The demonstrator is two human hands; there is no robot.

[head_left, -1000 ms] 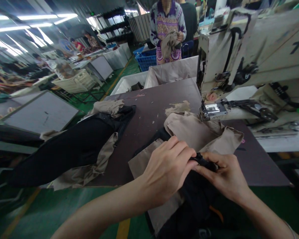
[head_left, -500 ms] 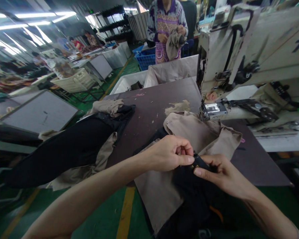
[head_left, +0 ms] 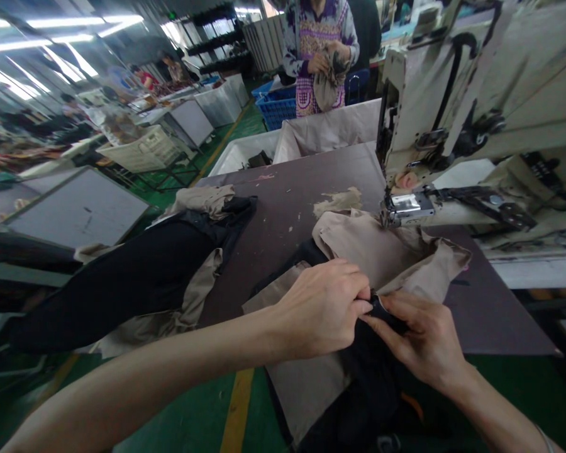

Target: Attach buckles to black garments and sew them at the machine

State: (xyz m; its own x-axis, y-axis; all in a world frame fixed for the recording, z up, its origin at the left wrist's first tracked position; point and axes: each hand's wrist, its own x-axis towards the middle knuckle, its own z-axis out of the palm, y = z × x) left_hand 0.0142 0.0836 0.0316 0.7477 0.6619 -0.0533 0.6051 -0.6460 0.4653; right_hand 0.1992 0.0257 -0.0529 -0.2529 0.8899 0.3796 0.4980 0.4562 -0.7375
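Note:
Both my hands meet at the front of the table, pinching a folded black fabric edge [head_left: 387,313] between them. My left hand [head_left: 319,308] grips it from the left, and my right hand [head_left: 419,336] holds it from the right. This edge belongs to a black garment with beige lining [head_left: 372,251], which spreads under my hands and hangs over the table's front edge. Its upper beige part lies close to the sewing machine's metal presser foot [head_left: 409,206]. My fingers hide most of the pinched edge.
A second black-and-beige garment [head_left: 122,283] lies on the dark brown table [head_left: 292,189] to the left. An industrial sewing machine [head_left: 438,107] fills the right. Beyond the table stand fabric-lined bins [head_left: 327,131], a blue crate [head_left: 276,107] and a co-worker [head_left: 318,53] holding beige cloth.
My left hand has dropped back over the black edge, covering the small studs seen half a second ago. My left forearm has swung further left, and the view has tilted slightly.

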